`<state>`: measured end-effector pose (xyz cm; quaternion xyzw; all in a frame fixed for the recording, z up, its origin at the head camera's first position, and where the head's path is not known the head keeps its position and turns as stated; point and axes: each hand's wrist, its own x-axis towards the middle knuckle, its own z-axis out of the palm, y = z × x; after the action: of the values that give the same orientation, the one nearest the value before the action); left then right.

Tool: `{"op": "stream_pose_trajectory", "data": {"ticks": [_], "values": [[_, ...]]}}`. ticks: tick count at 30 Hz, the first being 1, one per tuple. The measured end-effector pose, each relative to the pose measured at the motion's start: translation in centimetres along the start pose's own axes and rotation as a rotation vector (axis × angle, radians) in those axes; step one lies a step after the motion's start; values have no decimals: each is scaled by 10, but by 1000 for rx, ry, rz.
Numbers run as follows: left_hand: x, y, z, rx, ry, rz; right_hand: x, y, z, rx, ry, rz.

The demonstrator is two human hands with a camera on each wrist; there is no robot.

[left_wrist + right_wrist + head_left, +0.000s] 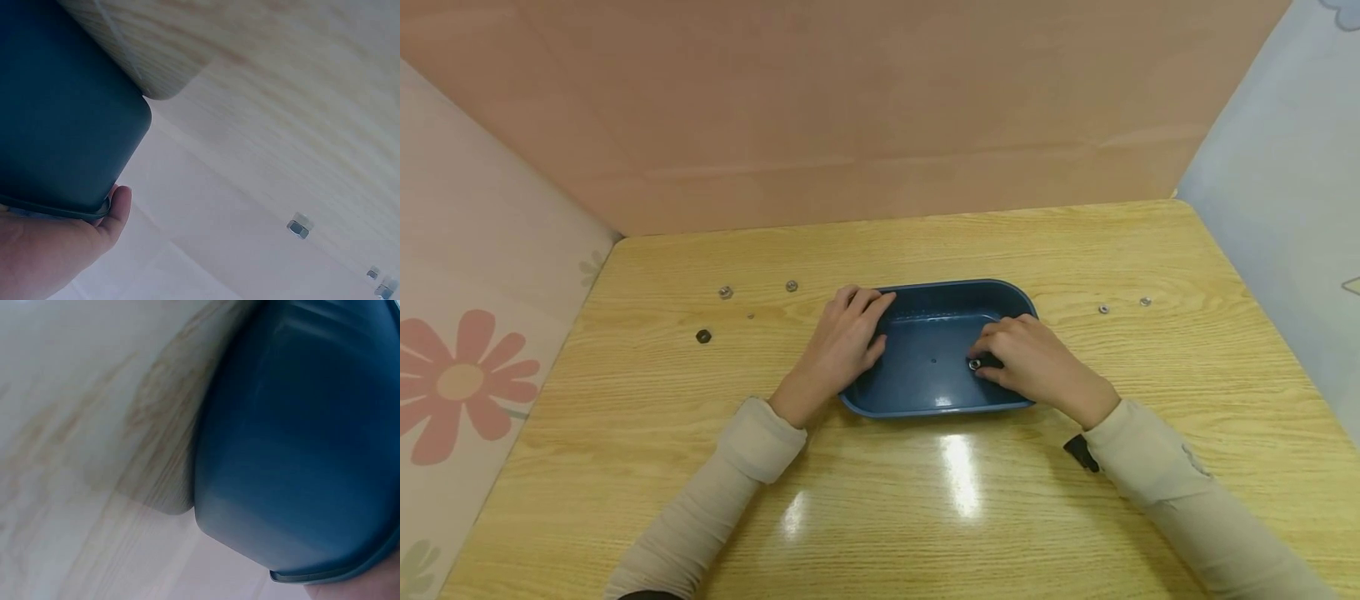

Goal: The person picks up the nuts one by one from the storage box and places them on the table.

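Note:
A blue plastic tray [917,412] with rounded corners sits on the wooden table. My left hand [844,340] grips its left end, fingers over the rim and thumb on the inner side; in the left wrist view a fingertip bends over the tray's edge. Inside the right part of the tray, my right hand [1026,354] pinches a silver hex nut [974,364] between thumb and fingers, low over the floor. Something dark shows behind this nut, partly hidden by the fingers. The right wrist view shows mostly the tray's outer wall [294,487].
Left of the tray lie a black nut [703,336], a silver nut [726,292], another silver nut [792,286] and a tiny one [750,316]. To the right are two small nuts, one nearer [1103,309] and one farther [1146,302]. Upright panels border the table.

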<state>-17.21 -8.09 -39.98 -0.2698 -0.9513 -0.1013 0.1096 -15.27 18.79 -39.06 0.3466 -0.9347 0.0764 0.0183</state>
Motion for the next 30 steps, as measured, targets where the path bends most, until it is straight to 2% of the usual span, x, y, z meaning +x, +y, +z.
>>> {"op": "stream_pose_trajectory", "data": {"ticks": [14, 30], "values": [[0, 0, -1, 0, 2, 0, 0, 0, 2, -6, 18, 10], [0, 0, -1, -1, -1, 2, 0, 3, 4, 163, 104, 10]]}}
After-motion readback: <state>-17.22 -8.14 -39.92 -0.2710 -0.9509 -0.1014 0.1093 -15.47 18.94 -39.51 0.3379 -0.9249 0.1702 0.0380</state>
